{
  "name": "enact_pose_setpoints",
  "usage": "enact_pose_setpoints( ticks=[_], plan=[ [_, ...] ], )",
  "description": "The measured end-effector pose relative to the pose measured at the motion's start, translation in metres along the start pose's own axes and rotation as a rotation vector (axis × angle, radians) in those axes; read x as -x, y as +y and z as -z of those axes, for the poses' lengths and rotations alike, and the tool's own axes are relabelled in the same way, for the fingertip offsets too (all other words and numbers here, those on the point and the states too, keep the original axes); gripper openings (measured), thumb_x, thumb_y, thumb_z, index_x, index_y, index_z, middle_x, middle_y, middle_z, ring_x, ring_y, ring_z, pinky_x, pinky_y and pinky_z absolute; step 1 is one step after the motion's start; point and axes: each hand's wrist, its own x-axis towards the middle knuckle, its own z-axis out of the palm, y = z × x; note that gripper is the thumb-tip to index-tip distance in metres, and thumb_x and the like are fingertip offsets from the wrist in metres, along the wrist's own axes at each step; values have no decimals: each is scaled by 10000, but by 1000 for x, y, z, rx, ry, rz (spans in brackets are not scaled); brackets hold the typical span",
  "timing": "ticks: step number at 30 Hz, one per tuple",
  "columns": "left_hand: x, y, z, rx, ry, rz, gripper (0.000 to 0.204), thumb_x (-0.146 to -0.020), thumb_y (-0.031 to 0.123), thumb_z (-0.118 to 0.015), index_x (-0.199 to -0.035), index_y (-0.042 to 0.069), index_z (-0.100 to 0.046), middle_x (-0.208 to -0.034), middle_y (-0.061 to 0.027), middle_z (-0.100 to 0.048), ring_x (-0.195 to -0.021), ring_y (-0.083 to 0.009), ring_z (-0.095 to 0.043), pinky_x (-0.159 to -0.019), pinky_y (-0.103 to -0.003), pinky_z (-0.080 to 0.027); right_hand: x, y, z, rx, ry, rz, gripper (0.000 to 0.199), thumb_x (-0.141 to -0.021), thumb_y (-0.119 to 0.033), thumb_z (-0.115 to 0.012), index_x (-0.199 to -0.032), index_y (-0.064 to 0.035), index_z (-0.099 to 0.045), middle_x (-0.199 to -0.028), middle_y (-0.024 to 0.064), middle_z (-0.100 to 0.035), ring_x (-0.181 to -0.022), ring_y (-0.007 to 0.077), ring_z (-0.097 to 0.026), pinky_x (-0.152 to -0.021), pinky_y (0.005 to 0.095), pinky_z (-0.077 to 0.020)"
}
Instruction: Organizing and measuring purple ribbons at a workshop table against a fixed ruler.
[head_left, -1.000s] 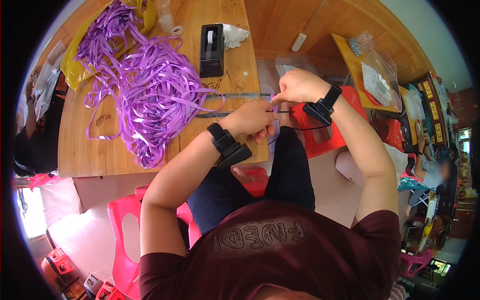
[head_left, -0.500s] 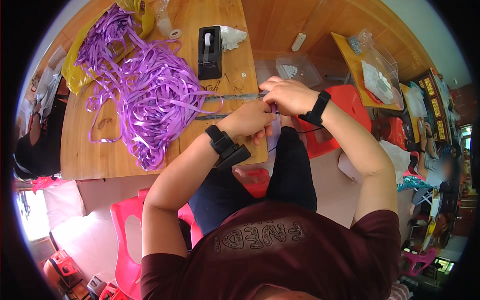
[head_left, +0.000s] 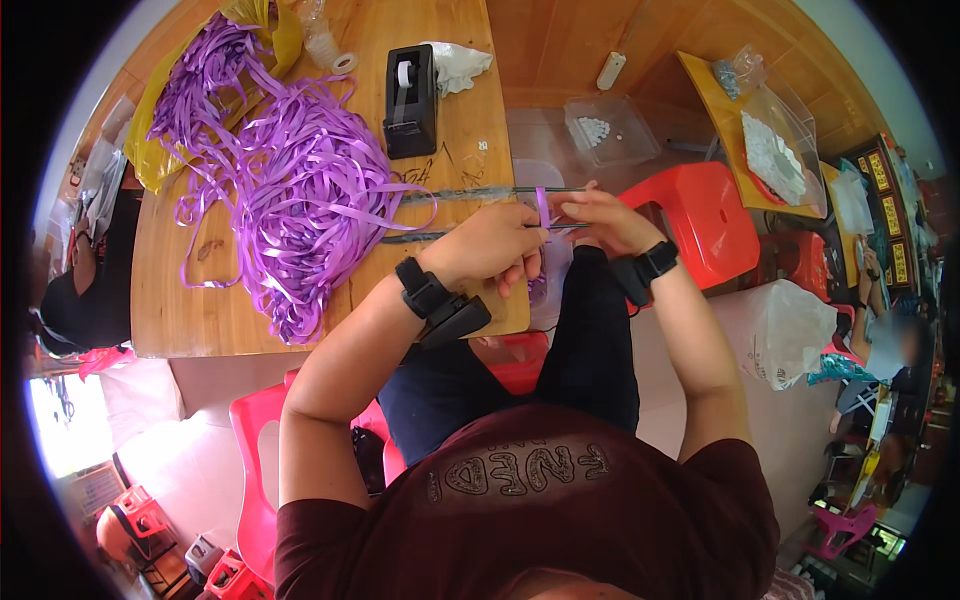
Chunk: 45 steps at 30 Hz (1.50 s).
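Observation:
Two thin dark rods [head_left: 560, 189] stick out past the right edge of the wooden table, and a strip of purple ribbon [head_left: 542, 206] stands across them. My left hand [head_left: 492, 243] is closed at the near side of this strip, fingers curled, with the ribbon at its fingertips. Just right of the strip, my right hand [head_left: 615, 222] has its fingers apart and pointing left, close to the rods' outer ends. Whether its fingertips touch the ribbon is hard to see. A large tangled heap of purple ribbon [head_left: 310, 190] lies on the table to the left.
Behind the hands stands a black tape dispenser [head_left: 410, 105] beside crumpled white material [head_left: 460, 66]. A yellow plastic bag [head_left: 150, 135] holds more ribbon. To the right are a red stool [head_left: 705, 225] and a clear bin [head_left: 625, 140] with small white pieces. Other people sit at both sides.
My right hand has moved right and slightly down from the ribbon strip, uncovering the strip and the rod ends. My left hand has stayed nearly in place. The whole view has shifted slightly.

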Motion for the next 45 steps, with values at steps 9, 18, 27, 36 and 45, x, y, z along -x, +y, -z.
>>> enact_pose_setpoints(
  ticks=[9,18,27,36,45],
  plan=[
    [0,7,-4,-4,-1,-7,196,-1016,203,-518,-1047,15,-562,-729,-48,-612,-477,-78,-528,-411,-234,-462,-33,43,7,-330,-170,123,249,-982,-190,-632,-1170,-28,-644,-1159,69,-661,-1073,166,-634,-967,357,-508],
    [-1,6,-3,-18,-12,5,344,-1009,181,-505,-1297,-6,-528,-723,-41,-609,-458,-82,-529,-415,-240,-458,-34,41,-8,-319,-142,87,327,-1003,-161,-584,-1287,1,-586,-1239,99,-639,-1113,187,-637,-971,364,-512],
    [7,15,-11,-134,36,-20,347,-1015,206,-527,-1284,-14,-531,-685,-46,-606,-441,-92,-528,-395,-249,-442,-28,32,-23,-743,-310,134,505,-1015,-415,-525,-1225,36,-608,-1170,144,-664,-1099,290,-630,-963,435,-481],
    [6,9,-11,-137,36,-54,332,-1006,172,-518,-1280,-15,-527,-693,-51,-615,-433,-97,-527,-399,-250,-444,-8,8,-27,-203,39,94,590,-1014,-530,-483,-1236,4,-602,-1165,141,-662,-1087,261,-638,-940,417,-494],
    [-1,2,-7,-95,18,-75,209,-981,192,-523,-1008,-9,-574,-653,-57,-610,-448,-121,-547,-400,-275,-471,-46,68,-36,-752,-355,160,367,-1039,-315,-509,-1211,-15,-633,-1171,158,-682,-986,274,-696,-879,383,-551]
  ],
)
